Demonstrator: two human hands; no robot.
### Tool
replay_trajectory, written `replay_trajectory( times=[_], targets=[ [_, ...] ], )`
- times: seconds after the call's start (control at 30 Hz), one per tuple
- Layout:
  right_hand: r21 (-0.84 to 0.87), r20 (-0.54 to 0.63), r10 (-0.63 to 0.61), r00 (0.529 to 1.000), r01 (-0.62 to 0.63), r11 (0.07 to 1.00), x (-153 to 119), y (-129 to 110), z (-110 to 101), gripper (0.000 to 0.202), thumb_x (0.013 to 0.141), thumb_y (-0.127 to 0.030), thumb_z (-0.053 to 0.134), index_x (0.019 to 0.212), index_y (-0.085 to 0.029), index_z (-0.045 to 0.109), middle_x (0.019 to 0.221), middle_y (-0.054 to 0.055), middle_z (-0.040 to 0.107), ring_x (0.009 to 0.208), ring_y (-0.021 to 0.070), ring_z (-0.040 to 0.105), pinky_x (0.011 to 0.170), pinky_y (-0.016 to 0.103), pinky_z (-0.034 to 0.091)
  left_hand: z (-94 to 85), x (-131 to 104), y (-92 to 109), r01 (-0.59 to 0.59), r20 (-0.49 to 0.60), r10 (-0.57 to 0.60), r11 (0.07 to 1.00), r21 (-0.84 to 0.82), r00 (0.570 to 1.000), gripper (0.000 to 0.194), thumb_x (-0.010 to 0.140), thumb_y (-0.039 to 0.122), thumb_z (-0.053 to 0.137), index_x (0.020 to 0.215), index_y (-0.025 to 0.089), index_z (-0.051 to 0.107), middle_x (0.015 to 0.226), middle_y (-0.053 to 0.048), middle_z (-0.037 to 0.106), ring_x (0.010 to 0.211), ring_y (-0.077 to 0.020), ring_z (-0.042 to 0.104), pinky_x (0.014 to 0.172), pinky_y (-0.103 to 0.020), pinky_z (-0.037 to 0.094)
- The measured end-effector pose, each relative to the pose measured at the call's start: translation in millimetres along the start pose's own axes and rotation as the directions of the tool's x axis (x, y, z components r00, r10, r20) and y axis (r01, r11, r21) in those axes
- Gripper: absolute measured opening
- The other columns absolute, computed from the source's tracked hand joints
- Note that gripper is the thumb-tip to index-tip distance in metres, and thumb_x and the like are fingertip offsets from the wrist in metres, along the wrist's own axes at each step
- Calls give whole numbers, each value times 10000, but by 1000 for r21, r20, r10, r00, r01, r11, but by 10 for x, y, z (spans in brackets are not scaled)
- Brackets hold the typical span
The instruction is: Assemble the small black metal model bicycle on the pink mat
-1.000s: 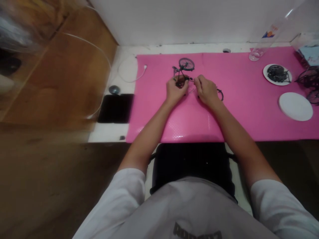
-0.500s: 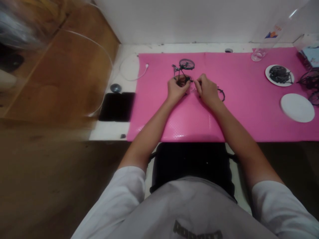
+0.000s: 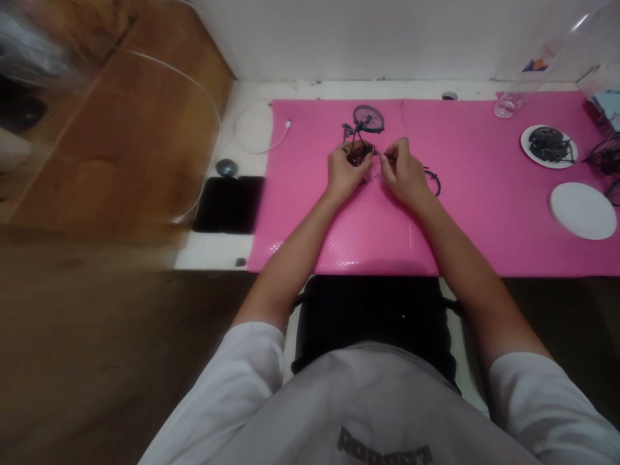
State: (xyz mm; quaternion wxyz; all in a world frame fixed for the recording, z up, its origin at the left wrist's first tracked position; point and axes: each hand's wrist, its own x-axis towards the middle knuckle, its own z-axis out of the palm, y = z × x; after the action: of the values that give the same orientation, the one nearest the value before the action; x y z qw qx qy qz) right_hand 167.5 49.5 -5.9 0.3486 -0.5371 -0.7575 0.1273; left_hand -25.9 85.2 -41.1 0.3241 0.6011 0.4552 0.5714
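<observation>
Left of the fingers (image 3: pixel 387 168), slightly beyond: one white cable end (image 3: pixel 288 124). Farther left of them: one dark rounded object (image 3: pixel 227 168), just beside one black flat rectangular item (image 3: pixel 229 205); one brown wooden panel (image 3: pixel 130 142), outermost. Far right, beyond the fingers: one clear labelled bottle (image 3: pixel 537 65); one pale-blue-topped box (image 3: pixel 610 108), partly cut off.

A head camera looks forward and down over the pink mat (image 3: pixel 489 206).

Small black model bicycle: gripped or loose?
Gripped: the bare left hand closes around part of the black bicycle; its spoked wheel projects past the hand.
</observation>
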Motion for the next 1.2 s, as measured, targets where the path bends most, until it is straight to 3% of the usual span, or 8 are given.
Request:
replay_trajectory(
  times=[0.13,0.4,0.57,0.77,1.03,1.2],
  targets=[
    [3,22,11,1000,-11,1000,13,16,33,663,1183,-839,425,1389,-272,697,1225,157,842,1132,356,800,1029,500,626,12,9,-34,12,-19,-11,1000,12,1000,197,952,383,947,1026,238,836,909,-68,791,964,-267,830,924,-416,727],
    [-18,-2,70,998,-70,997,21,33,68,859,1167,-919,227,1256,-252,760,910,133,789,1019,366,798,979,495,628,7,-29,62,10,31,-10,1000,-1,999,217,932,404,974,1000,252,835,911,-59,815,960,-265,831,921,-410,738],
    [25,-10,44,999,-44,999,0,39,45,884,1125,-971,185,1322,-289,712,1015,133,798,1109,369,817,1057,513,627,0,-14,38,-25,1,25,999,33,1000,213,951,397,973,1008,247,834,882,-46,774,926,-245,797,914,-383,693],
    [33,83,35,996,-38,999,-1,6,19,837,1123,-973,278,1422,-280,640,1203,163,815,1137,373,814,1087,563,632,-11,-20,52,0,-15,1,997,81,1000,163,966,328,954,1024,225,843,889,-43,771,905,-220,759,892,-350,635],
    [-13,48,46,998,-46,999,28,161,77,764,1149,-940,321,1290,-277,673,1135,164,843,1101,389,824,1018,532,633,18,-3,-81,-19,39,16,998,64,999,115,962,274,924,989,212,832,839,-20,730,806,-190,708,860,-344,618],
    [-12,23,55,998,-55,998,19,199,91,724,1150,-933,350,1244,-289,666,1065,143,830,1094,392,818,1010,533,630,21,2,-114,-32,51,29,997,68,998,66,949,187,892,961,204,830,837,-18,729,841,-197,733,922,-354,631]
  ],
)
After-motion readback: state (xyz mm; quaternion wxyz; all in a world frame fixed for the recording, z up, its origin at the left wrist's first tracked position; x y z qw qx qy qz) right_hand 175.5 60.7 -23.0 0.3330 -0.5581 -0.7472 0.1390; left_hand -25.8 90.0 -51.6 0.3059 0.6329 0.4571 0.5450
